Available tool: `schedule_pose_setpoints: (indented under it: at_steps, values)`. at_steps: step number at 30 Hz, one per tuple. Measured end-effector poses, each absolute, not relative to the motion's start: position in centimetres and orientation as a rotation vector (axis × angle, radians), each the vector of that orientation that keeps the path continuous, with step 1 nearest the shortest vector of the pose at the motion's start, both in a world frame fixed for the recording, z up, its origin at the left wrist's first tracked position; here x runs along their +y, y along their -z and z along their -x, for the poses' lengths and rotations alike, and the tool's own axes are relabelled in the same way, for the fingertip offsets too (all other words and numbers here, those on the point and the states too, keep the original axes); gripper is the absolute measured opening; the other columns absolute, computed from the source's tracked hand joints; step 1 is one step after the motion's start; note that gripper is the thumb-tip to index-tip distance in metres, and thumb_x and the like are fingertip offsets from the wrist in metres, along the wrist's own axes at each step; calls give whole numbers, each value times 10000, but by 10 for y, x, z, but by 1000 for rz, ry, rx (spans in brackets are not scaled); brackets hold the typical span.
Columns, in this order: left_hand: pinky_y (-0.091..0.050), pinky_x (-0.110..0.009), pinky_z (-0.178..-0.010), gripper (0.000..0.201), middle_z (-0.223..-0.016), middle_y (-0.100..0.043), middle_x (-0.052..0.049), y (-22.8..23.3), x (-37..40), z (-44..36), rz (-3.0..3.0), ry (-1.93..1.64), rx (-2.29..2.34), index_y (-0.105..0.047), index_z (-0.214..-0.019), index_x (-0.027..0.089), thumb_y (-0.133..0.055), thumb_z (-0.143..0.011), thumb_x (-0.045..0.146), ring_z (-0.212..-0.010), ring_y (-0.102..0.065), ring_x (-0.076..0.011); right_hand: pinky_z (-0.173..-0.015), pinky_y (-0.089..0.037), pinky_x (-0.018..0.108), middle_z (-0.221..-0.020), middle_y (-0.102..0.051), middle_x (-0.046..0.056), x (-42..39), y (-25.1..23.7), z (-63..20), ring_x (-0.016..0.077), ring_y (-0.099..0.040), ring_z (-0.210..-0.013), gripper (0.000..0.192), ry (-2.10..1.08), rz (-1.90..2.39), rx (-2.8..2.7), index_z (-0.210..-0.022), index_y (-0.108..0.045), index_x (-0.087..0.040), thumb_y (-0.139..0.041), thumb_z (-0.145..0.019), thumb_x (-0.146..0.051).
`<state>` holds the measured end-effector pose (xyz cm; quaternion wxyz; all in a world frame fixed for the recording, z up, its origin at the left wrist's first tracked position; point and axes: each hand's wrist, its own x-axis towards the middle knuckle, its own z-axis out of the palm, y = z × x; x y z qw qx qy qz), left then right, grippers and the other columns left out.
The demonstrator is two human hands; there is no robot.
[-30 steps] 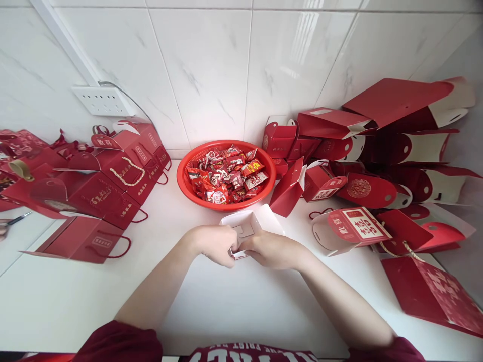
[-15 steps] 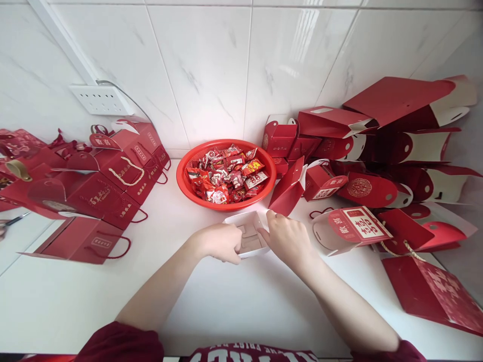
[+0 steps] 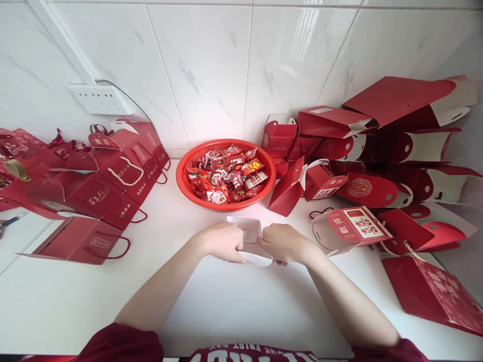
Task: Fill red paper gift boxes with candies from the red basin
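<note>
Between my hands is a small paper gift box (image 3: 250, 236), its white inside facing up and its top open. My left hand (image 3: 222, 241) grips the box's left side, fingers curled over the wall. On the other side, my right hand (image 3: 284, 243) pinches the right wall, with some fingertips showing below it. The outer faces of the box are mostly hidden by my hands. Just behind it stands a red oval plastic basket (image 3: 181, 176) holding many wrapped candies (image 3: 230, 173).
Red gift boxes (image 3: 101, 201) with cord handles crowd the left of the white table (image 3: 241, 311). More red boxes (image 3: 366, 188) are piled on the right, an open one (image 3: 339, 231) near my right hand. A socket strip (image 3: 98, 99) is on the tiled wall.
My right hand has shifted down along the right wall of the box and closed there. The box's near flap now leans outward more. My left hand stays almost where it was.
</note>
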<state>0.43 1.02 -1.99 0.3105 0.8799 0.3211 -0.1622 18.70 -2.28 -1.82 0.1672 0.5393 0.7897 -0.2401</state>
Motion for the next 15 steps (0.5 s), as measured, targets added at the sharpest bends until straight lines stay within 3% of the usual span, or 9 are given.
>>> schedule_pose_setpoints:
  at_steps: [5, 9, 12, 15]
  values:
    - [-197, -312, -497, 389, -402, -355, 29, 20, 3, -6, -2398, 459, 864, -447, -428, 171, -673, -729, 271, -415, -300, -110, -623, -454, 322, -830, -726, 203, -35, 18, -182, 289, -700, -760, 383, 316, -1798, 2266, -847, -724, -109, -422, -976, -306]
    - [-194, -310, -494, 345, -403, -357, 34, 24, 0, -12, -2409, 451, 774, -458, -440, 174, -672, -707, 216, -423, -299, -114, -598, -437, 304, -796, -714, 136, -37, 18, -179, 256, -684, -716, 302, 220, -1724, 2513, -829, -693, -148, -467, -971, -289]
    - [-184, -308, -482, 329, -407, -355, 37, 26, -1, -13, -2424, 410, 765, -435, -449, 172, -644, -703, 190, -417, -285, -109, -687, -464, 311, -990, -697, 110, -37, 17, -180, 238, -661, -860, 189, 118, -1643, 2823, -996, -652, -158, -472, -968, -208]
    - [-172, -306, -477, 324, -401, -339, 42, 25, -2, -13, -2427, 395, 773, -430, -445, 168, -635, -695, 172, -409, -270, -101, -807, -470, 351, -1193, -635, 152, -36, 19, -181, 274, -610, -1051, 198, -25, -1720, 2834, -1088, -619, -139, -489, -939, -136]
